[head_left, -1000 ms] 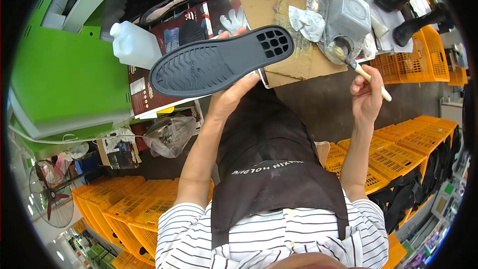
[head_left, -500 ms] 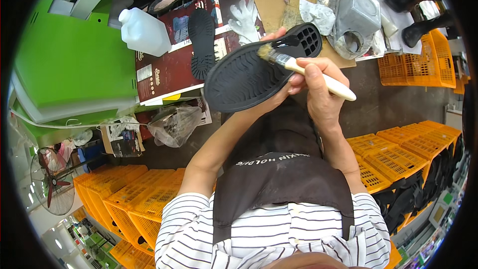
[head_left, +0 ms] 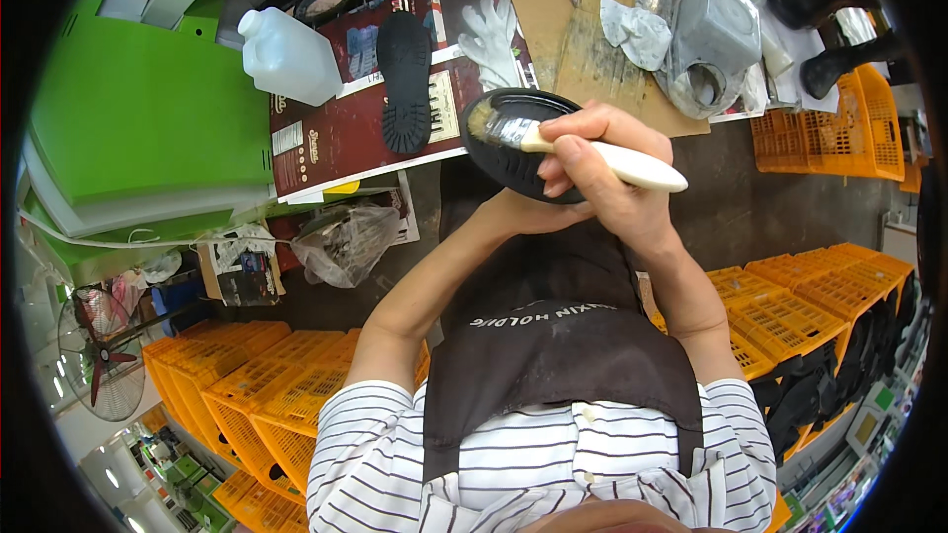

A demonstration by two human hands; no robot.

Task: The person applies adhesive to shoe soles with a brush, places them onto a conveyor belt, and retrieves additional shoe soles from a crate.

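A black rubber shoe sole (head_left: 500, 166) is held up by my left hand (head_left: 538, 213), whose fingers are partly hidden behind it. The sole now stands tilted steeply, with its tread side toward the brush. My right hand (head_left: 617, 170) is closed around the cream handle of a paintbrush (head_left: 512, 131). The bristles lie over the sole's upper left edge; whether they touch it I cannot tell. Beyond them, a second black sole (head_left: 405, 79) rests tread up on dark red printed cardboard (head_left: 341, 153), beside a white glove (head_left: 488, 38).
A translucent jug (head_left: 288, 57) stands at the left by a green machine (head_left: 148, 99). Crumpled white paper (head_left: 634, 32) and a grey container (head_left: 718, 25) in plastic lie at the back right. Orange crates (head_left: 286, 385) flank me on both sides, and a fan (head_left: 101, 355) is far left.
My left hand has turned the sole from a broad, slanted view to a steep, foreshortened one. The brush has shifted left, from the sole's middle to its rounded end.
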